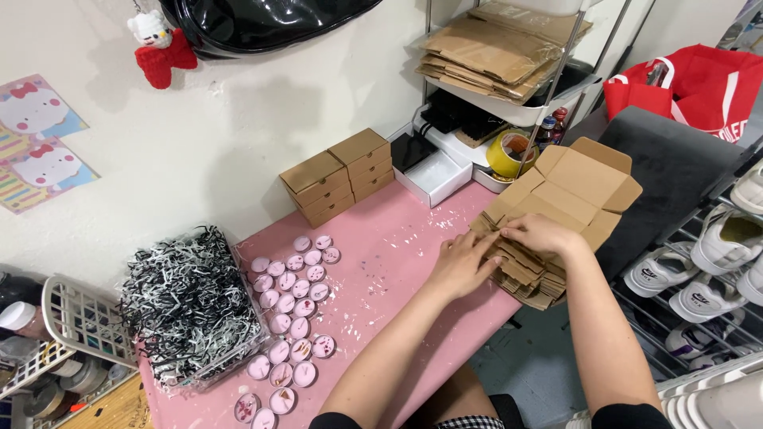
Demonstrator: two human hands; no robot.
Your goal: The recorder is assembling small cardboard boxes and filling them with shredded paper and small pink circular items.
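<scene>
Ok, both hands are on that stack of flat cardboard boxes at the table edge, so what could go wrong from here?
1. The stack of flat boxes overhangs the pink table edge; pressure from the left hand or right hand could tip it to the floor.
2. The half-opened box on top looks unsupported and may slide off.
3. A sweeping left elbow might knock the small pink round tins.

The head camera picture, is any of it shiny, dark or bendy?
In the head view: even indoor light; glare streaks on the glossy black bag; soft shadows on the wall behind the stacked brown boxes; the shelf pole leans from wide-lens distortion; both hands, left hand and right hand, look sharp.
</scene>
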